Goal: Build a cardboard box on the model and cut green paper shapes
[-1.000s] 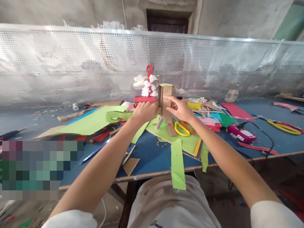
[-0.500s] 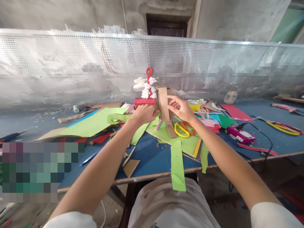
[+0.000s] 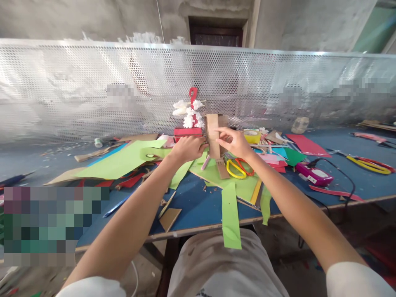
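Note:
A folded brown cardboard piece (image 3: 212, 144) stands upright between my two hands, just right of a small red box (image 3: 187, 132). My left hand (image 3: 191, 148) is closed at its left edge, the fingertips partly hidden. Against its front face rest the thumb and forefinger of my right hand (image 3: 235, 142), spread apart. On the red box rises a red stem with a looped top (image 3: 193, 92) and white flower-like pieces (image 3: 189, 120). Below the cardboard lie scissors with yellow and orange handles (image 3: 236, 170) and a light green sheet (image 3: 213, 181).
A green paper strip (image 3: 230, 206) hangs over the table's front edge. Green sheets (image 3: 120, 159) lie left. Yellow tape (image 3: 252, 137), a magenta device (image 3: 315, 174) with a cable and yellow-red pliers (image 3: 368, 164) lie right. A perforated metal screen (image 3: 253, 82) stands along the back.
My right hand's fingertips have shifted slightly left and down on the cardboard, drawing closer together. My left hand stays at its edge.

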### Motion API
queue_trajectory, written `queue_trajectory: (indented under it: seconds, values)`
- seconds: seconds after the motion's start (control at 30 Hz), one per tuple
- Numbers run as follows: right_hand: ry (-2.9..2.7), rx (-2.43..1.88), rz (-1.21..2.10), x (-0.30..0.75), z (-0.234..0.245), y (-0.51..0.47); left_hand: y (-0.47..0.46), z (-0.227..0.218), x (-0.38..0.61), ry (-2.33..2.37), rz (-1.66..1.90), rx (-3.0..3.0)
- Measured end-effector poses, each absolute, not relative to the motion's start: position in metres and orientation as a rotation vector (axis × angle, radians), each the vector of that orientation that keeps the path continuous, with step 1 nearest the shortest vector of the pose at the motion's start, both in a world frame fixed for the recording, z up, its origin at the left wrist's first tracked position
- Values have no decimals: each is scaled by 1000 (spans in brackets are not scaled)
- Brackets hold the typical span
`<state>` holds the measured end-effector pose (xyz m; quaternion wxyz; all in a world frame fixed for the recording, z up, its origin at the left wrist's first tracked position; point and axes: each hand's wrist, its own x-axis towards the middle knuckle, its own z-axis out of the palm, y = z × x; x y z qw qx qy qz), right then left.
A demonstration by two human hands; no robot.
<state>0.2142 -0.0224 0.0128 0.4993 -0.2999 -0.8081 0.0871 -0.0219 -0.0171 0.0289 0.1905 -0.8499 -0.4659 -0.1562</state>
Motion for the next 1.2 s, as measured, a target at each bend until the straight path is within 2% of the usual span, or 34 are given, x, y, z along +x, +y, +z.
queue_trajectory:
  seconds: [0.47,0.67,0.93,1.2]
  values:
    - [-1998,-743,167,216,16,-25,-17,30,-24,-1288,-396,-2420]
    - [-1691,-843,92,227,17,-11,-6,29,-41,-1174,-426,-2507]
    - [-1743,-919,574,228,15,-4,8,26,-56,-1192,-376,-2610]
    - [-1610,-893,613,223,19,-13,19,18,-60,-1167,-358,-2645]
